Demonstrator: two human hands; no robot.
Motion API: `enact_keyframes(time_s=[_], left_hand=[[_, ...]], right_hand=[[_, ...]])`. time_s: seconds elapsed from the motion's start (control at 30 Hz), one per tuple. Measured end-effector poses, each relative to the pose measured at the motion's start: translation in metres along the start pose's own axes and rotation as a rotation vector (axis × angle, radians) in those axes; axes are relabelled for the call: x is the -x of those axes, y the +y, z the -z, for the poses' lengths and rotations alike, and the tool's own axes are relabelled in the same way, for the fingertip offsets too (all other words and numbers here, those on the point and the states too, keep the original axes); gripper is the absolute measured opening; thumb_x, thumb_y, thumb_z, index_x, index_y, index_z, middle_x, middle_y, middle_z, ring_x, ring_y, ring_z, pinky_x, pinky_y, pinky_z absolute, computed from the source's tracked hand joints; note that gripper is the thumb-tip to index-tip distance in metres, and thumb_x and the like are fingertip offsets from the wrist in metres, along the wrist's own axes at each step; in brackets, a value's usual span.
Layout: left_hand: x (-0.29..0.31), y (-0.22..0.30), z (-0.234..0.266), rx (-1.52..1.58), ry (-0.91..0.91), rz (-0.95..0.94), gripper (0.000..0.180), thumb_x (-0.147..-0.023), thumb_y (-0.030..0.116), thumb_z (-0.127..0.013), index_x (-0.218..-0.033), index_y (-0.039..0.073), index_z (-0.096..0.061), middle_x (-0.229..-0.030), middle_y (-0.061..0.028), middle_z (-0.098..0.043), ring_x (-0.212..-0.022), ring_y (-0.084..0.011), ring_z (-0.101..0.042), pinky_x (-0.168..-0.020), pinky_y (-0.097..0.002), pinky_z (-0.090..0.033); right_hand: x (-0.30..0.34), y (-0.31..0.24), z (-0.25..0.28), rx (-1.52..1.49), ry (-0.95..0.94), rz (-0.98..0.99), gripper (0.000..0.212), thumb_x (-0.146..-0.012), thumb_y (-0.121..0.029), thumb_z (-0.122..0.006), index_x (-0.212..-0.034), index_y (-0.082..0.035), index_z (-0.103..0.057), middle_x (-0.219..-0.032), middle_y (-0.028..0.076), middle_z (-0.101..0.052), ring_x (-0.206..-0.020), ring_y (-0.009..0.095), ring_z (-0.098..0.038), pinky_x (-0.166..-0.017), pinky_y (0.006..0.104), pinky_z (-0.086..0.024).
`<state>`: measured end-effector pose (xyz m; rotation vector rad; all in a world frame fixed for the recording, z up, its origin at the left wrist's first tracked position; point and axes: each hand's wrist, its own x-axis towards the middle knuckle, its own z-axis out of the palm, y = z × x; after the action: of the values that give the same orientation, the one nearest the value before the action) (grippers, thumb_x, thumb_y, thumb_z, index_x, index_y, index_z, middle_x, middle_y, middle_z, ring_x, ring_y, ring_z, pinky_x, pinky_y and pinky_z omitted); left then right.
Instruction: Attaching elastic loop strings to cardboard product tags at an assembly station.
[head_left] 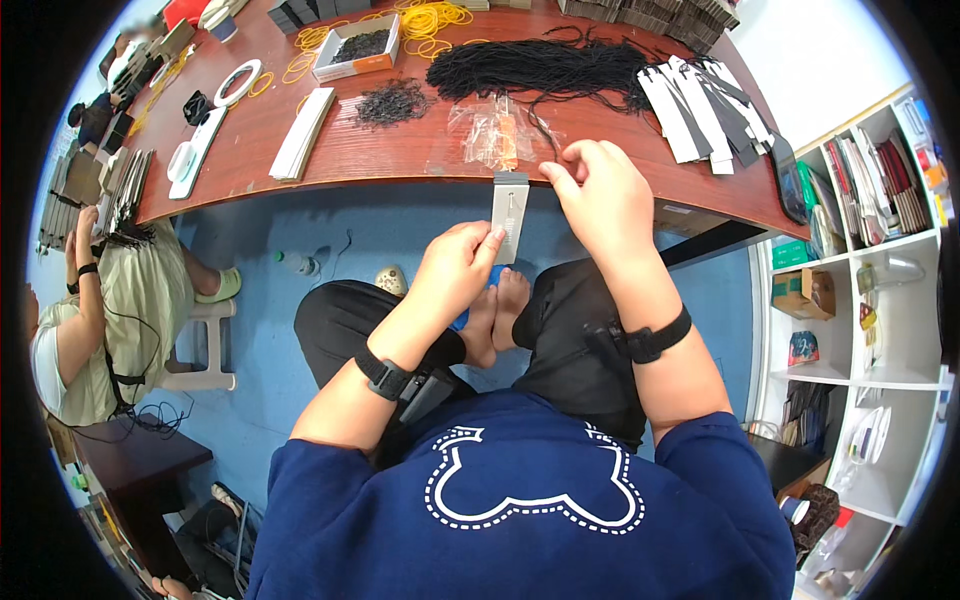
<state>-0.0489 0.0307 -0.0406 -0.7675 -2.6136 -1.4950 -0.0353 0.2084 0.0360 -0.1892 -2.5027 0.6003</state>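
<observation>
My left hand (463, 262) grips a stack of narrow, light-grey card tags (511, 205), thumb on its face, just off the table's front edge. The stack has a dark top edge and a small mark or fastener near its upper part. My right hand (598, 190) is up to the right of it, thumb and forefinger close together at a thin black cord (543, 128) that comes from the table. Beyond the tags lies crumpled clear plastic (484, 140) around an orange strip (508, 138).
Across the red-brown table (400, 165) lie a bundle of black cords (540, 70), white and black strips (690, 110), a pile of small black pieces (392, 102), a box (357, 47) and white strips (303, 133). Shelves (860, 270) stand right; a seated person (110, 310) is left.
</observation>
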Motion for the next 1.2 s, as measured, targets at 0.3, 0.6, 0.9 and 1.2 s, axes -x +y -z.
enact_keyframes(time_s=[0.3,0.6,0.9,1.2], left_hand=[[-0.003,0.073,0.041,0.836,-0.355,0.383,0.027,-0.096,0.023,-0.04,-0.106,0.005,-0.057,-0.07,0.002,-0.051,-0.05,-0.0039,-0.046,-0.046,-0.0171,-0.039],[-0.042,0.094,0.008,1.13,-0.434,0.526,0.026,-0.092,0.026,-0.05,-0.105,0.003,-0.057,-0.062,0.0042,-0.046,-0.047,-0.0023,-0.036,-0.042,-0.0172,-0.029],[-0.036,0.067,0.069,1.319,0.054,0.34,0.023,-0.092,0.024,-0.05,-0.101,0.004,-0.057,-0.078,0.0028,-0.049,-0.057,-0.0032,-0.037,-0.045,-0.0156,-0.029],[-0.013,0.025,0.101,1.157,0.354,0.372,0.018,-0.088,0.015,-0.057,-0.102,0.004,-0.057,-0.09,-0.002,-0.056,-0.06,-0.003,-0.042,-0.048,-0.0143,-0.033]], right_hand=[[0.003,0.003,0.019,-0.305,-0.129,-0.031,0.009,-0.08,-0.008,-0.059,-0.08,-0.002,-0.052,-0.069,0.008,-0.055,-0.061,0.019,-0.054,-0.058,0.0303,-0.045],[0.046,-0.006,0.059,-0.873,-0.424,-0.24,0.013,-0.082,0.002,-0.057,-0.093,-0.002,-0.061,-0.079,0.001,-0.061,-0.064,0.001,-0.051,-0.057,0.016,-0.04],[0.071,0.055,0.067,-1.382,-0.349,-0.432,0.01,-0.08,0.0,-0.061,-0.089,-0.003,-0.058,-0.087,0.01,-0.063,-0.061,0.009,-0.056,-0.053,0.0188,-0.045],[0.068,0.077,0.064,-2.049,-0.246,-0.519,0.009,-0.089,-0.011,-0.052,-0.096,-0.006,-0.047,-0.091,0.004,-0.05,-0.072,0.012,-0.046,-0.06,0.0222,-0.04]])
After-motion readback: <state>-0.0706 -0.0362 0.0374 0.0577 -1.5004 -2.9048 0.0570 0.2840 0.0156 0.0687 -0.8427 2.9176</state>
